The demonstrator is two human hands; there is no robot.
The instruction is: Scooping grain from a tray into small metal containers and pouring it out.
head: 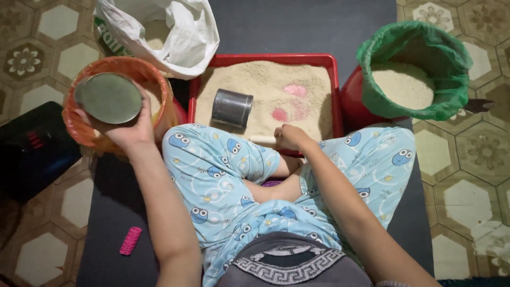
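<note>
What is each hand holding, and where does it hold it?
The left hand holds a metal can by its side, over the orange bucket. The right hand rests at the red tray; its hold cannot be told.

Two metal tins: one (109,98) held up over the orange-lined bucket (154,79), one (231,108) lying on the grain in the single red tray (265,58). Two lined buckets, the other green (425,42). One white sack (175,32). One pink hair roller (130,241) on the floor. Two pink patches (295,89) in the grain.

A dark mat (114,212) carries a red tray (265,58) and a pink roller (130,240).
</note>
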